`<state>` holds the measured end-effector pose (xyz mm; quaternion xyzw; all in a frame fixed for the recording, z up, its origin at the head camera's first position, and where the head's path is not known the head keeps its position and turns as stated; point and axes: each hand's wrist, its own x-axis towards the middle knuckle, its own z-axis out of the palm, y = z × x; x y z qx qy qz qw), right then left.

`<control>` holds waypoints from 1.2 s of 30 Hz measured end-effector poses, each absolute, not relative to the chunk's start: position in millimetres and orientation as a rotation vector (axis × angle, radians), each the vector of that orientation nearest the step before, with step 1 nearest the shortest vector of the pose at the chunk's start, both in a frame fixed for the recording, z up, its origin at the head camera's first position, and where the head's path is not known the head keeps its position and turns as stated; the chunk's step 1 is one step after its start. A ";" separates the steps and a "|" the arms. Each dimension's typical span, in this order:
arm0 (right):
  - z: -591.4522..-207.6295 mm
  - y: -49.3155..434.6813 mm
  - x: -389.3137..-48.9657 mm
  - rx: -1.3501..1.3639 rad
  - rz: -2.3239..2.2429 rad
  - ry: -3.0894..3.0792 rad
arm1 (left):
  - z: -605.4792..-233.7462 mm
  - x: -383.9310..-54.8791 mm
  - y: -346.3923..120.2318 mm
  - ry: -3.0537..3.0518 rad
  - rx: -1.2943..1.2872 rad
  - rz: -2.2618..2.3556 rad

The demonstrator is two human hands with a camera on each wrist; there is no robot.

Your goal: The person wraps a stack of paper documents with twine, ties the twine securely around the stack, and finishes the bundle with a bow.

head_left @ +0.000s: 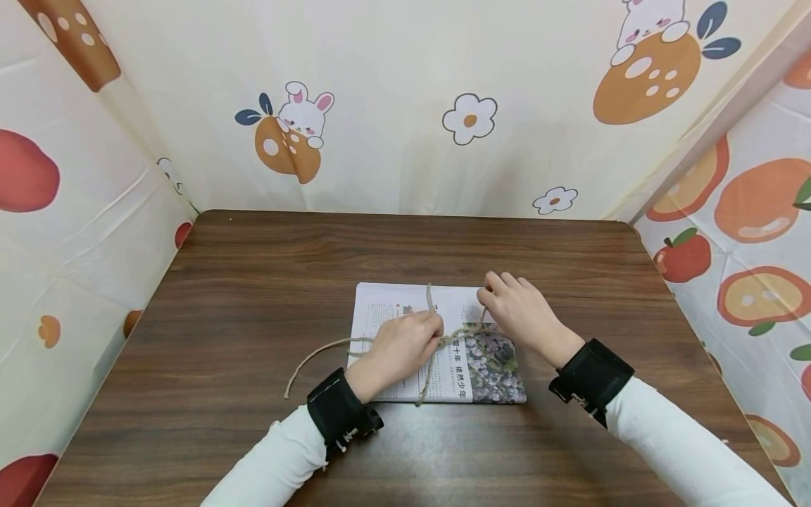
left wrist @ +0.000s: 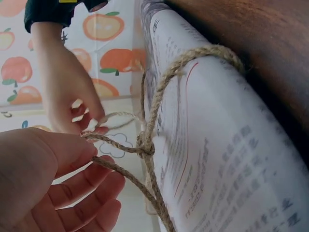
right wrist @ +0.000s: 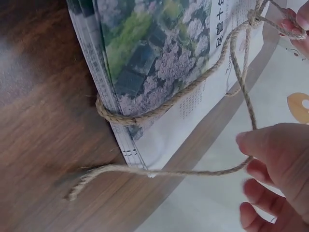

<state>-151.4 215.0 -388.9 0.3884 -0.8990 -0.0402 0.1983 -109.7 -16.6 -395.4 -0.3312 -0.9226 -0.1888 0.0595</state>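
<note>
A stack of folded newspapers (head_left: 380, 310) lies on the table, with brown twine (left wrist: 166, 79) wrapped around it crosswise. On top of the stack the twine meets at a knot (left wrist: 145, 147). My left hand (head_left: 405, 345) is above the middle of the stack and pinches a strand by the knot between thumb and fingers. Over the far right part of the stack, my right hand (head_left: 522, 310) pinches another strand between thumb and forefinger. That strand's loose end (right wrist: 96, 174) hangs beyond the paper edge in the right wrist view. A second twine end (head_left: 310, 358) trails left onto the table.
The brown wood-grain table (head_left: 253, 282) extends around the stack on every side. A cream curtain (head_left: 380, 105) with rabbits and flowers stands behind it. Fruit-patterned cloth (head_left: 754, 282) borders the right side, and another printed cloth (head_left: 82, 282) the left.
</note>
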 end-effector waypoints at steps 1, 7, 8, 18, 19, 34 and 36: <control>-388.1 213.6 -152.2 1.083 -0.120 -2.508 | -395.8 -109.4 -16.6 -2.794 -1.008 -0.569; -384.7 205.1 -154.6 1.090 -0.107 -2.479 | -398.9 -109.2 -16.9 -2.786 -1.022 -0.567; -384.3 203.5 -154.9 1.096 -0.098 -2.481 | -399.3 -109.1 -17.0 -2.787 -1.022 -0.570; -378.2 187.7 -157.5 1.135 0.145 -2.538 | -403.4 -108.1 -18.4 -2.760 -1.016 -0.592; -377.2 186.0 -157.8 1.142 0.182 -2.543 | -403.9 -108.0 -18.6 -2.756 -1.015 -0.599; -375.9 169.7 -158.9 1.393 0.615 -2.503 | -408.6 -106.9 -23.5 -2.719 -1.003 -0.659; -378.3 168.4 -158.1 1.401 0.638 -2.533 | -408.7 -106.9 -23.9 -2.719 -1.001 -0.663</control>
